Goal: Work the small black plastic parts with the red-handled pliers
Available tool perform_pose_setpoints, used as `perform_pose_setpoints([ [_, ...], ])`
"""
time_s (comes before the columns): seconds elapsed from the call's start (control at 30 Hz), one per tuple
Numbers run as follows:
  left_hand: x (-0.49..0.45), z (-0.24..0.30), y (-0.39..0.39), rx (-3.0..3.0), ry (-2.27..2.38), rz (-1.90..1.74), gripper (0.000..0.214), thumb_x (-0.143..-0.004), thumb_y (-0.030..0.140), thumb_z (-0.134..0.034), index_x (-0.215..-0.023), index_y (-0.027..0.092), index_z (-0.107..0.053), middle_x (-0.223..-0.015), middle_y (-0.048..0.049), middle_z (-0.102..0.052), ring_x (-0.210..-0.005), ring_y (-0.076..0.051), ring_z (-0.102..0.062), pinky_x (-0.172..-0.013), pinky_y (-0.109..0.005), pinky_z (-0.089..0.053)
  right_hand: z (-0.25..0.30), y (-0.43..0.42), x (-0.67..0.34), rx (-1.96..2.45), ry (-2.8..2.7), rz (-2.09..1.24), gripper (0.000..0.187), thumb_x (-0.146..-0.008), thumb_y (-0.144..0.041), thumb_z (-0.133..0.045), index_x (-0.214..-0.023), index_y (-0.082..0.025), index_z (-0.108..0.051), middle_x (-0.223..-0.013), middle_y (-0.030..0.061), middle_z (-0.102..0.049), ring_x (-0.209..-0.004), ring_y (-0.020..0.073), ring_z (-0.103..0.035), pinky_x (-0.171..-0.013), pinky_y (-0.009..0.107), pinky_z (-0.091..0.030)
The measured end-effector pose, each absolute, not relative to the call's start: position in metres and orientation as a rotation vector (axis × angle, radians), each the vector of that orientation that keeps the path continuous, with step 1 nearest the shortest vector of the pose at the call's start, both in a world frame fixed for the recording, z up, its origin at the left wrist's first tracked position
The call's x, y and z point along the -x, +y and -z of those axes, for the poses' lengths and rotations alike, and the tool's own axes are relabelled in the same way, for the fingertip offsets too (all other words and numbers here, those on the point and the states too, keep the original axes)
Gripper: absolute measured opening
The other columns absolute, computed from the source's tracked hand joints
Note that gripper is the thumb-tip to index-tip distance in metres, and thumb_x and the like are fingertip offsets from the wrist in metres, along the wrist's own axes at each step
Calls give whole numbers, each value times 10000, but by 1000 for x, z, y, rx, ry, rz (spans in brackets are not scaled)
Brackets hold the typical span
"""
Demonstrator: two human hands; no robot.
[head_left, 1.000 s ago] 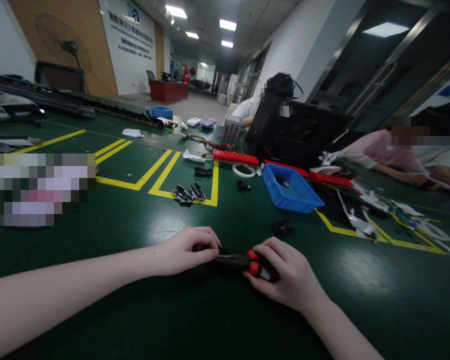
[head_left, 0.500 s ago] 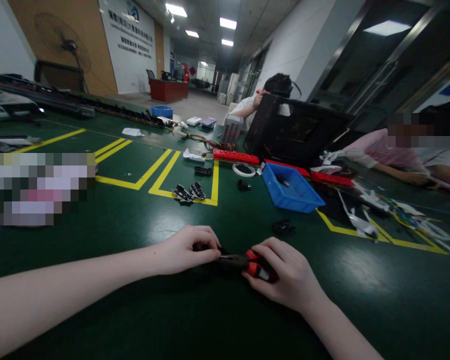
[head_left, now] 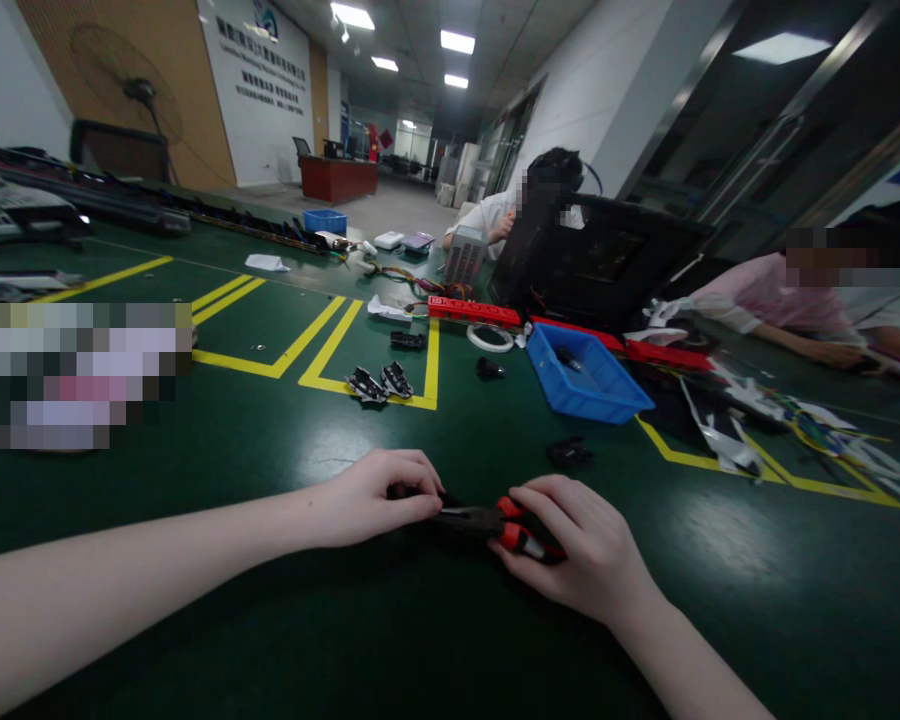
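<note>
My right hand (head_left: 581, 540) is closed around the red-and-black handles of a pair of pliers (head_left: 480, 521), whose dark jaws point left. My left hand (head_left: 390, 500) pinches a small dark part (head_left: 403, 491), mostly hidden by the fingers. The tips of the pliers meet this part beside my left thumb; whether they grip it cannot be made out. Beyond my hands, two black-and-silver pieces (head_left: 379, 384) lie on the yellow tape. Several black parts sit nearby, among them one dark piece (head_left: 570, 452) in front of the blue bin.
A blue bin (head_left: 592, 405) holding a dark item stands right of centre. Behind it run a red power strip (head_left: 472, 310) and a large black casing (head_left: 607, 260). Cables and scraps (head_left: 825, 430) lie at right. Two people sit across the green table (head_left: 255, 620).
The pliers and my right hand have shifted slightly to the right. My left hand stays almost still. Across the table, a person's raised hand has come down.
</note>
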State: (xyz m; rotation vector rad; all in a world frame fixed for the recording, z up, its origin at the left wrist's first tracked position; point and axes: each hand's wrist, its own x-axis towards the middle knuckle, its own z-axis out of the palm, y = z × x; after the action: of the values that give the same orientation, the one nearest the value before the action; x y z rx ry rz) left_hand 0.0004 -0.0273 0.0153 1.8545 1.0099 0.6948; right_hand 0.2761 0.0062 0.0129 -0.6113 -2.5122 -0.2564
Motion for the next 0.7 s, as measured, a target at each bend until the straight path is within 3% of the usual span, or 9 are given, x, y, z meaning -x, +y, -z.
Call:
perform_pose_setpoints([
  [0.5, 1, -18, -28, -1880, 982, -693, 172, -958, 220, -525, -931, 150, -680, -1126, -73, -626, -1068, -221, -605, -948, -360, -463, -14, 7, -279, 715, -2532, 113, 295, -810, -373, -696, -999, -162, -613, -883, 83, -641, -716, 176, -613, -597, 301, -508],
  [0.7, 3, -20, -29, -1884, 995, -665, 135, -919, 198, -572, -1006, 165, -670, -1139, -63, -622, -988, -204, -605, -846, -327, -478, -15, 7, -279, 733, -2528, 73, 290, -813, -375, -695, -996, -166, -614, -879, 81, -636, -712, 175, -609, -595, 298, -508],
])
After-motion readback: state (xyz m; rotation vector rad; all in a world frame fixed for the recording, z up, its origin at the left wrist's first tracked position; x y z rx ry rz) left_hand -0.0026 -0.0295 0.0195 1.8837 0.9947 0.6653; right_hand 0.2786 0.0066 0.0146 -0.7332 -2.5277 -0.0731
